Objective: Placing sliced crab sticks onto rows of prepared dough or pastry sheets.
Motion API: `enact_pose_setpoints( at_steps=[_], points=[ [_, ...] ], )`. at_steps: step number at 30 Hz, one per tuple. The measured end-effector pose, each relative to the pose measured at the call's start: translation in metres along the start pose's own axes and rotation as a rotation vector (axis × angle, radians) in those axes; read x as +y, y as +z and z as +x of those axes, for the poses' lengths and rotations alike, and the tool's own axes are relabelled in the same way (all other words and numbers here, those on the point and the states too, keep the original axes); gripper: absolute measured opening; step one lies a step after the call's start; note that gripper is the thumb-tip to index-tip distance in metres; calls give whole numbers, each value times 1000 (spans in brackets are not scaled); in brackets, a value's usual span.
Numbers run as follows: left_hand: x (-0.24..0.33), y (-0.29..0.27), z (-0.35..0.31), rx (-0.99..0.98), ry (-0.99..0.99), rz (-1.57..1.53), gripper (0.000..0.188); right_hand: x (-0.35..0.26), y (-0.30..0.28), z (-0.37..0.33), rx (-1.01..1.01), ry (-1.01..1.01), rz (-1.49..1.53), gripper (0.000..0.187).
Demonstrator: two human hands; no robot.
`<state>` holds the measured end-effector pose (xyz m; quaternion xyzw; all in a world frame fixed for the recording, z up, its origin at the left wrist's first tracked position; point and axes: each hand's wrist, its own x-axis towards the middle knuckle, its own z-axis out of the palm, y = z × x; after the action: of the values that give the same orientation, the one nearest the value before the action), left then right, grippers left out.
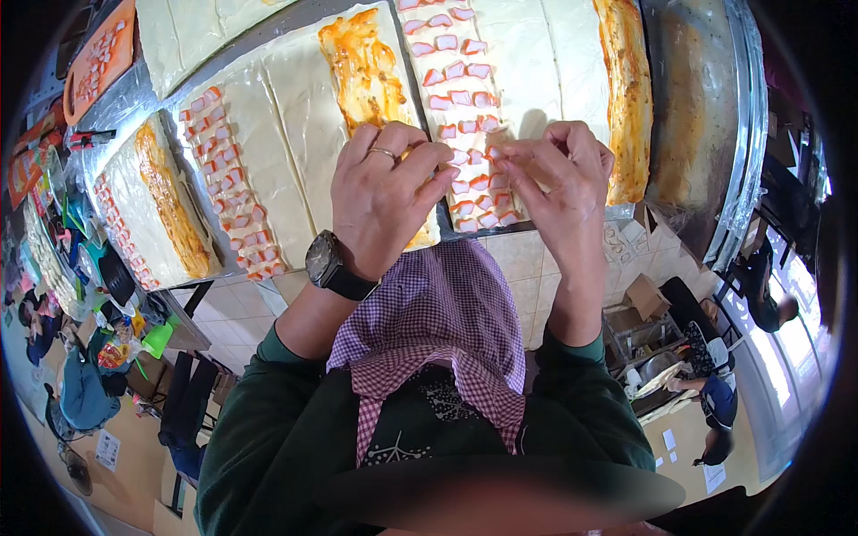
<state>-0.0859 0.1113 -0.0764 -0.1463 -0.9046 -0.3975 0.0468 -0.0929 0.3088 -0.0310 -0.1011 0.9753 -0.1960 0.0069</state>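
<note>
My left hand (pixel 384 192), with a ring and a wristwatch (pixel 323 261), reaches over a pale dough sheet (pixel 527 54). Its thumb and fingers are pinched beside a row of red-and-white crab stick pieces (pixel 460 98); what they hold, if anything, is hidden. Opposite it, my right hand (pixel 565 179) pinches a small crab stick piece (pixel 492 153) just above the same rows. Orange sauce (pixel 626 98) runs in a band along this sheet's right edge. Left of it, another dough sheet (pixel 299 98) carries its own crab stick rows and an orange sauce band, partly under my left hand.
A smaller topped dough sheet (pixel 130 170) lies further left. At the far left an orange cutting board (pixel 112 40) holds more chopped crab stick. A metal tray (pixel 688 116) stands on the right, by the plastic-wrapped table edge (pixel 746 134). Other people work in the background.
</note>
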Motion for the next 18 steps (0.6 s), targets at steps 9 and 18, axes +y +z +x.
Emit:
enact_pose_setpoints(
  at_steps=[9,18],
  points=[
    [-1,3,4,12,-4,22,19,-4,8,2,47,-30,13,21],
    [1,6,4,7,16,17,22,-6,14,5,33,-99,42,23]
  ],
)
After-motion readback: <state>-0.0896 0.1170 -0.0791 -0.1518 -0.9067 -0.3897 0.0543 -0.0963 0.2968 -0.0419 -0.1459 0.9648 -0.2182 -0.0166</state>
